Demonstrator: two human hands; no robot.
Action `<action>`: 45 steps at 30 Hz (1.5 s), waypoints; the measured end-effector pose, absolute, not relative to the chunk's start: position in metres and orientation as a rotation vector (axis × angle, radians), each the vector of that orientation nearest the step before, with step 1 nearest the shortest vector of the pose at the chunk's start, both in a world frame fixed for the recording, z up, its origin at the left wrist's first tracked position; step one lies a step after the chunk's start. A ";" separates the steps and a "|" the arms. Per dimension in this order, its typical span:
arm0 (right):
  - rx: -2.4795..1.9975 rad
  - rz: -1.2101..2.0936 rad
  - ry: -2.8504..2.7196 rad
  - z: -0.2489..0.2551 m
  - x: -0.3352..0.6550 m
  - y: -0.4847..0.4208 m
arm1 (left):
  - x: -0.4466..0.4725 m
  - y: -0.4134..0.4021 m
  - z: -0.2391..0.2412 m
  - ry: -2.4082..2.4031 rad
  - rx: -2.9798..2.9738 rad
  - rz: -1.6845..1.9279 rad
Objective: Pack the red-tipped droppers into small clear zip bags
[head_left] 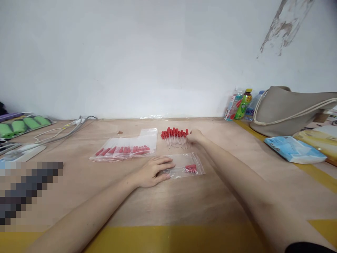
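My left hand (154,171) lies flat with fingers spread on the open end of a small clear bag (184,166) that holds a few red-capped droppers. My right hand (195,136) reaches further out, its fingers curled at the right edge of a loose row of red-capped glass droppers (174,136) on the table. What the fingers pinch is hidden. To the left lies a pile of filled clear bags (126,148) with red droppers inside.
A wooden table (168,200) runs up to a white wall. At the right: drink bottles (242,104), a beige bag (289,109), a blue tissue pack (295,149). At the left: grey cables (65,131), green rolls (23,124).
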State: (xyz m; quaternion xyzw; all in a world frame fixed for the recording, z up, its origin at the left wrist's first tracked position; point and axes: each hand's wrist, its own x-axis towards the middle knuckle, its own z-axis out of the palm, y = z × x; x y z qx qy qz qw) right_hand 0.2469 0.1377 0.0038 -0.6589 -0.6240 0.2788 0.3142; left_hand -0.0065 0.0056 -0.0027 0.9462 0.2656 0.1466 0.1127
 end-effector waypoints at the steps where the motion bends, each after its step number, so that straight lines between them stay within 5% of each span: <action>1: -1.762 0.730 -1.622 0.004 0.247 0.138 | -0.006 0.006 -0.003 0.779 2.774 0.431; 20: -1.152 1.133 -0.995 -0.023 0.305 0.059 | -0.007 0.009 -0.005 0.783 2.794 0.420; 27: -1.183 1.004 -0.973 -0.023 0.284 0.023 | -0.007 0.008 -0.005 0.792 2.789 0.418; 45: -1.149 1.185 -1.675 -0.028 0.276 0.002 | -0.006 0.005 -0.003 0.819 2.768 0.412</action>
